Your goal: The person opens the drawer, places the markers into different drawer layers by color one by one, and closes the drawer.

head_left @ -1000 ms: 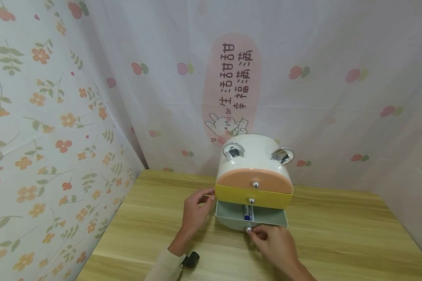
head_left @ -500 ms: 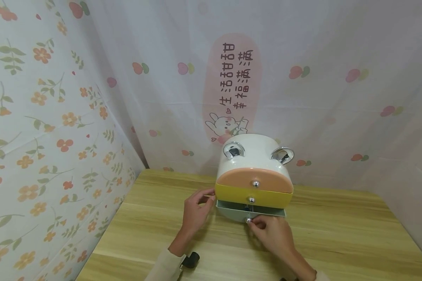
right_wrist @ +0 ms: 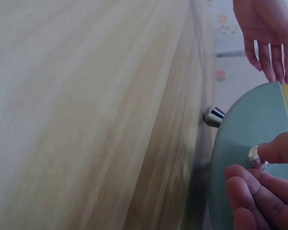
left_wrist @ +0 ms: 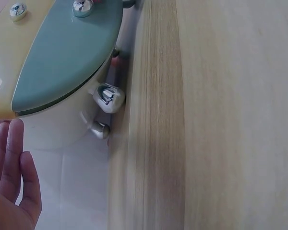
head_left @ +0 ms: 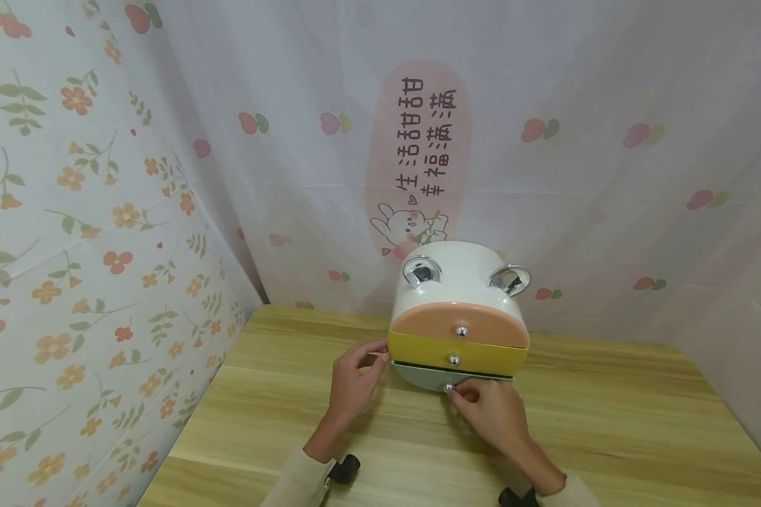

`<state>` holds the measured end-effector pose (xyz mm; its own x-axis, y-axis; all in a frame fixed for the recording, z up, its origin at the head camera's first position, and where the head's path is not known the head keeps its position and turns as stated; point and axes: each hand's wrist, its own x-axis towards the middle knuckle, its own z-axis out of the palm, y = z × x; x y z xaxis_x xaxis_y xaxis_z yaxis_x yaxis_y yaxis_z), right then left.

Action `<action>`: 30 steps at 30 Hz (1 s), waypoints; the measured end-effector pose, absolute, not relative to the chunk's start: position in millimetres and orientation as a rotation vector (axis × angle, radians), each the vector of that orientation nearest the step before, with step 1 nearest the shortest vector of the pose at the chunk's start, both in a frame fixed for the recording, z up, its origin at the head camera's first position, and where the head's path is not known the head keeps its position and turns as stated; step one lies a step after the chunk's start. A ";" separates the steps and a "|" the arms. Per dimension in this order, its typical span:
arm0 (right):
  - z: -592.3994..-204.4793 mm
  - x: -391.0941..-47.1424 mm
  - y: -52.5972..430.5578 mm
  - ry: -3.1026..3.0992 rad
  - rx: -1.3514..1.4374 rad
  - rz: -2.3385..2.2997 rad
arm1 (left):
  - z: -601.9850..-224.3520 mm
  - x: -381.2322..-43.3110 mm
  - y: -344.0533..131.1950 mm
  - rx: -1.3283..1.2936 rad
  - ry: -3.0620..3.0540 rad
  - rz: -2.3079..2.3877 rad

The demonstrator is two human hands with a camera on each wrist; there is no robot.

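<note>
A small rounded drawer box (head_left: 459, 271) with a white shell and two silver eye-like rings stands at the back of the table. Its drawers are orange (head_left: 431, 325), yellow (head_left: 418, 348) and, lowest, grey-green (head_left: 415, 375). Thumb and fingers of my right hand (head_left: 496, 412) pinch the silver knob (right_wrist: 253, 155) of the grey-green drawer, which is nearly closed with a thin dark gap along its top. My left hand (head_left: 351, 380) rests its fairly straight fingertips on the box's left side, at the yellow drawer's edge, as the left wrist view also shows.
The wooden table (head_left: 621, 422) stretches to both sides and in front of the box. Patterned curtains (head_left: 577, 190) hang close behind and at the left. Silver feet (left_wrist: 109, 97) hold the box up. Dark wrist devices (head_left: 344, 468) sit by the sleeves.
My right hand has pushed the grey-green drawer inward, from well out to almost closed. A blue-and-white marker seen inside it earlier is now hidden. My left hand has stayed in place.
</note>
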<state>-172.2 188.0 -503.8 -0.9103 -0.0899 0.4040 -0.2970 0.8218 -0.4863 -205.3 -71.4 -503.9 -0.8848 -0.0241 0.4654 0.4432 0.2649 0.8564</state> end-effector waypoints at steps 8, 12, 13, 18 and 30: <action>-503.5 -175.6 189.0 -2.629 0.263 0.792 | -503.0 -203.6 -71.7 -0.365 -2.176 -1.669; -503.6 -177.2 189.8 -2.634 0.255 0.806 | -501.8 -203.4 -71.0 -0.354 -2.154 -1.688; -503.5 -177.4 190.1 -2.638 0.252 0.811 | -501.4 -203.4 -70.8 -0.349 -2.149 -1.690; -503.0 -176.7 191.1 -2.656 0.231 0.815 | -502.1 -203.4 -70.7 -0.341 -2.145 -1.679; -498.5 -177.1 200.5 -2.643 0.236 0.783 | -501.6 -199.0 -79.3 -0.468 -2.149 -1.522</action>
